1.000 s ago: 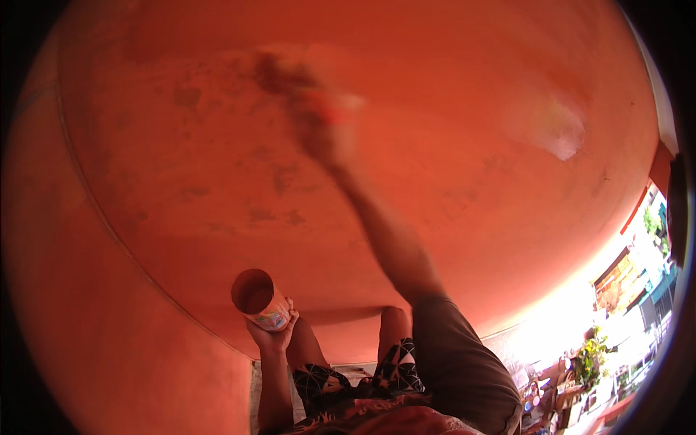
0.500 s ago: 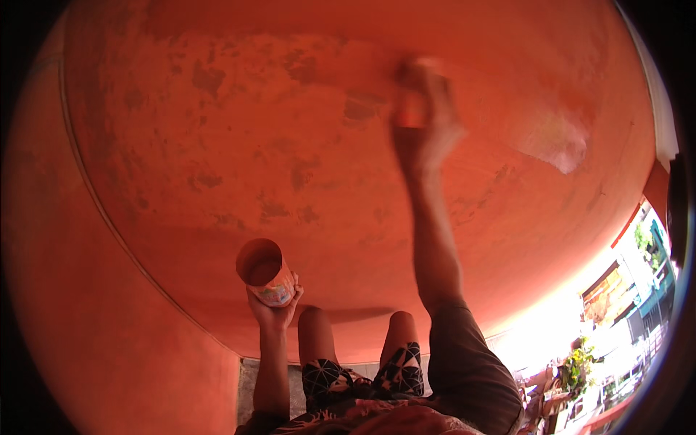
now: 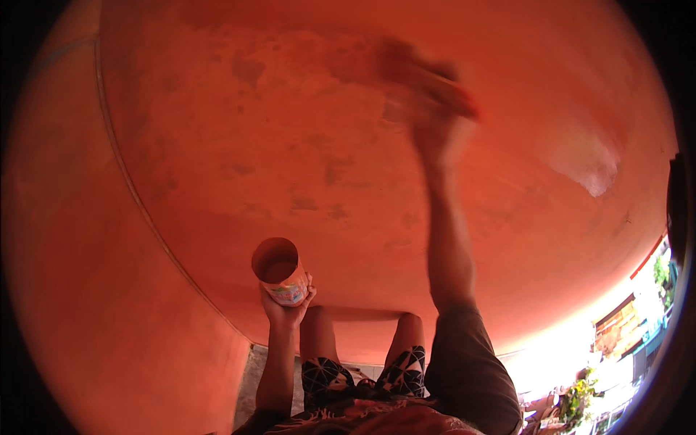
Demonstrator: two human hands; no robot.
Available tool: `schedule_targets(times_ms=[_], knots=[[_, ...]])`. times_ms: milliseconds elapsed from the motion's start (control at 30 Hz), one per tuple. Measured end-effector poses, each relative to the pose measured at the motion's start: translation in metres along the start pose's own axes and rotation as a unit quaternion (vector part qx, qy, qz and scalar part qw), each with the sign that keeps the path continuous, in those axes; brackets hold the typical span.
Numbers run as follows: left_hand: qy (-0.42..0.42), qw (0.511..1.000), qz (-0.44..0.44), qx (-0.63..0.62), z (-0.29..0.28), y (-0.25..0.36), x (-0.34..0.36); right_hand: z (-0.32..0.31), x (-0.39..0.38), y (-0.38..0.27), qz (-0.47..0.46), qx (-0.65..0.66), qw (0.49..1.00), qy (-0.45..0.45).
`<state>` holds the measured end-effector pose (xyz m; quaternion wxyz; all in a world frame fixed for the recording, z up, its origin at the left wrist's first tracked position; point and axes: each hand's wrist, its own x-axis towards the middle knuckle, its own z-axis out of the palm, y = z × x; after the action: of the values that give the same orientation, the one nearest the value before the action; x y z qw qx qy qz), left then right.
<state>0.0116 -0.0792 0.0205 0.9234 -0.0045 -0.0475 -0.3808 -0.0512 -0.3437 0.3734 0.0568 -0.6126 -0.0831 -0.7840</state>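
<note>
My left hand (image 3: 288,308) is wrapped round the lower part of a paint can (image 3: 290,288), tilted with its open mouth up and away from me. The inside of the can is shaded and reddish. Far out on the wall, my right hand (image 3: 437,134) is smeared by motion, closed on a paintbrush (image 3: 442,88). The brush has a reddish handle end, and its dark bristle end lies against the wall or close to it. Orange-red paint covers the wall (image 3: 348,254), with darker blotchy patches left of the brush.
A corner groove (image 3: 119,156) runs down the left, where a second orange wall (image 3: 87,290) meets this one. Sunlight makes a pale patch (image 3: 591,163) at right. Green plants (image 3: 578,399) and bright open ground show at lower right. My knees are close to the wall.
The brush has swung from upright to slanted, its bristle end now up and left. The view has shifted slightly, and the left hand still holds the can.
</note>
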Motion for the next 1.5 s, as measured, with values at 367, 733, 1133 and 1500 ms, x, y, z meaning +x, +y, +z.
schedule_targets(times_ms=[367,733,1133,1500], knots=[[-0.008,0.999,0.032,-0.008,-0.013,-0.008,0.003,-0.001,-0.012,-0.053,-0.029,-0.150,0.988,-0.008],[-0.016,0.999,0.027,0.011,0.011,-0.022,0.004,0.114,-0.009,-0.096,-0.027,0.087,0.987,-0.129],[-0.037,0.998,-0.029,0.029,-0.052,0.033,0.025,-0.082,-0.090,-0.061,0.271,0.033,0.956,0.106],[0.009,0.993,-0.109,0.048,-0.058,0.044,0.037,-0.013,-0.187,-0.121,0.579,0.454,0.656,-0.169]])
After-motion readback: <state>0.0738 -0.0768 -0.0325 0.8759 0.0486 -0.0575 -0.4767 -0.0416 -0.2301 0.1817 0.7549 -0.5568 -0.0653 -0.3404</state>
